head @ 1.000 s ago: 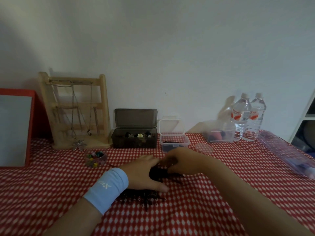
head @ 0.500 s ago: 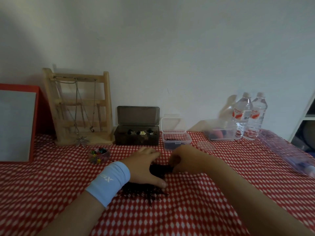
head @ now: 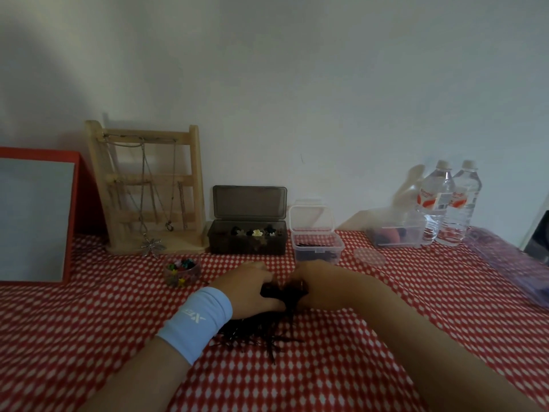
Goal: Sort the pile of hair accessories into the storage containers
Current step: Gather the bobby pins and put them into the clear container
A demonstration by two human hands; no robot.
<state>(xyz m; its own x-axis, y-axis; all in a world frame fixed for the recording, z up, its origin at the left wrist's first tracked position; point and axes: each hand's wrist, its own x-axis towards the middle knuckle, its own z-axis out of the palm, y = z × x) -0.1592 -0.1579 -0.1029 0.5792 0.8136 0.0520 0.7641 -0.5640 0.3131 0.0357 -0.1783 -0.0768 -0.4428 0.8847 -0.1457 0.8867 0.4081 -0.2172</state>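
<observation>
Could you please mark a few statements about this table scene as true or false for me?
1. The dark box has its lid standing open. True.
2. Three water bottles stand at the back right. False: there are two.
3. The left hand and right hand both hold part of the dark pile. True.
4. The blue wristband is on the right wrist. False: it is on the left wrist.
5. Necklaces hang on the wooden stand. True.

A plain white wall rises behind the worktop, which is covered in red cloth with white diamonds. Light is dim; a white shelf edge shows far right.
</observation>
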